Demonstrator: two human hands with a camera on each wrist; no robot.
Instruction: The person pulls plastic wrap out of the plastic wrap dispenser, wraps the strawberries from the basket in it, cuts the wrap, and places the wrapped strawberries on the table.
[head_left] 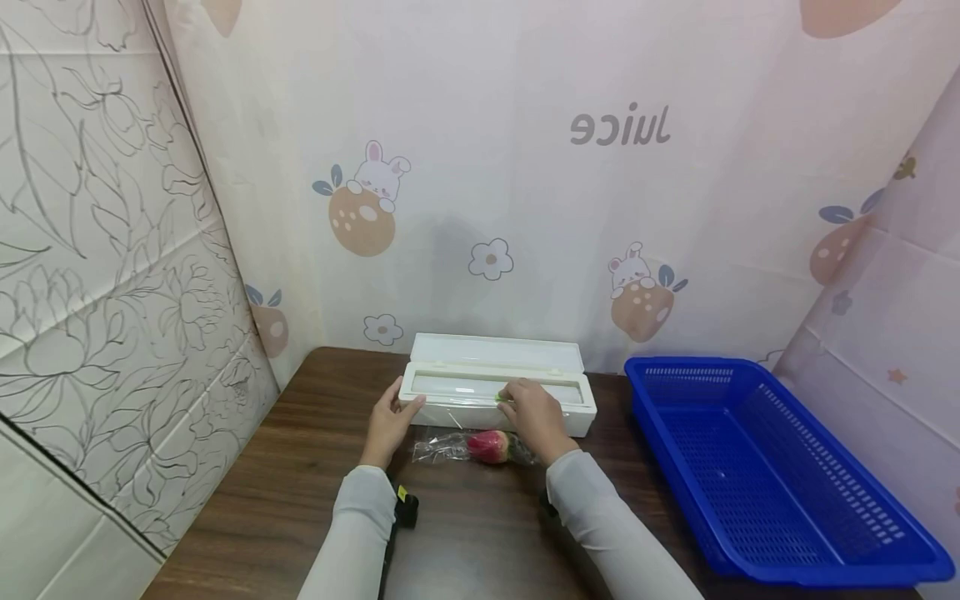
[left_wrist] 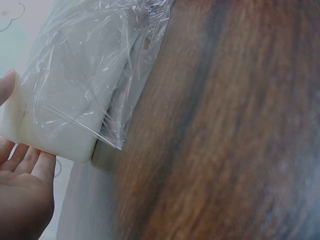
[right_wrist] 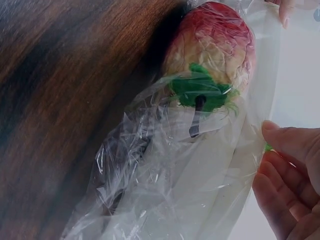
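Observation:
A long white box [head_left: 498, 414] lies on the table with its lid [head_left: 495, 351] raised behind it. My left hand [head_left: 391, 421] grips the box's left end. In the left wrist view, the thumb is over the edge and the fingers [left_wrist: 27, 162] lie against the end face. At the front rim, my right hand [head_left: 534, 413] pinches a small green piece [right_wrist: 268, 147] between thumb and fingers; most of it is hidden. A pink-red artificial rose [head_left: 488, 447] in a clear wrapper [head_left: 442, 447] lies just in front of the box.
To the right stands a blue perforated plastic basket [head_left: 678, 467]. The brown wood-grain table [head_left: 300, 467] ends at a printed curtain [head_left: 487, 167] behind the box. A patterned panel [head_left: 112, 250] rises on the left.

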